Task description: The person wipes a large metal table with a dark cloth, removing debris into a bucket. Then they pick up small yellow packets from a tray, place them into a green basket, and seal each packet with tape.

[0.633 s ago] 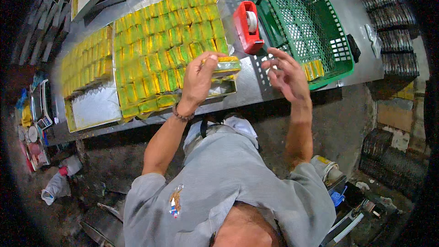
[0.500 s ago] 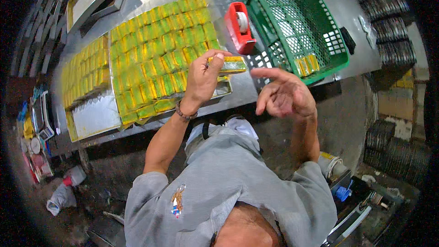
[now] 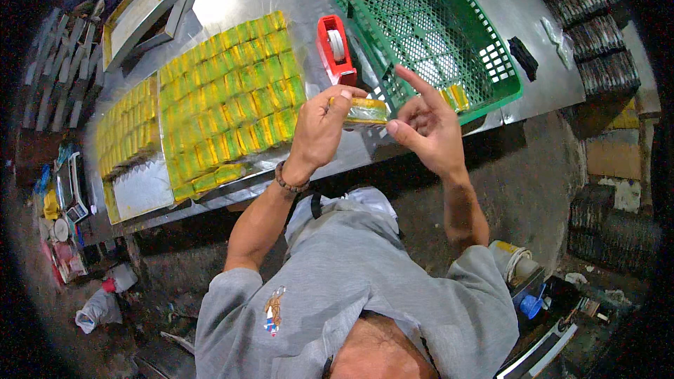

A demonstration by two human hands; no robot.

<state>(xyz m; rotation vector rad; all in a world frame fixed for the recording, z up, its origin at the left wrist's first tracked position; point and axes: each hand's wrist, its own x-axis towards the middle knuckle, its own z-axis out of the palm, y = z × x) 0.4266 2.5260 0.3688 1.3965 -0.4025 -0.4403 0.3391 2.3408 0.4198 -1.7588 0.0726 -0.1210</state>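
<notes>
My left hand [image 3: 319, 130], with a beaded bracelet at the wrist, grips a small yellow-and-silver wrapped packet [image 3: 368, 110] between thumb and fingers. The packet lies sideways over the table's front edge. My right hand [image 3: 434, 130] is open by its right end, index finger stretched up and thumb pointing at the packet; I cannot tell if the thumb touches it. Left of my hands, several rows of yellow-green wrapped packets [image 3: 225, 91] stand close together. A red tape dispenser [image 3: 336, 49] with a white roll stands just beyond my left hand.
A green plastic crate [image 3: 484, 28] stands at the right, with a few yellow packets [image 3: 458, 97] in its near corner. Metal trays [image 3: 140, 10] are stacked at the far left. A partly filled tray [image 3: 144, 186] sits at the left. A black object [image 3: 522, 58] lies beside the crate.
My right hand has come up and its index finger now points upward, with its thumb closer to the packet. The left hand, still gripping the packet, has shifted slightly right and down in view.
</notes>
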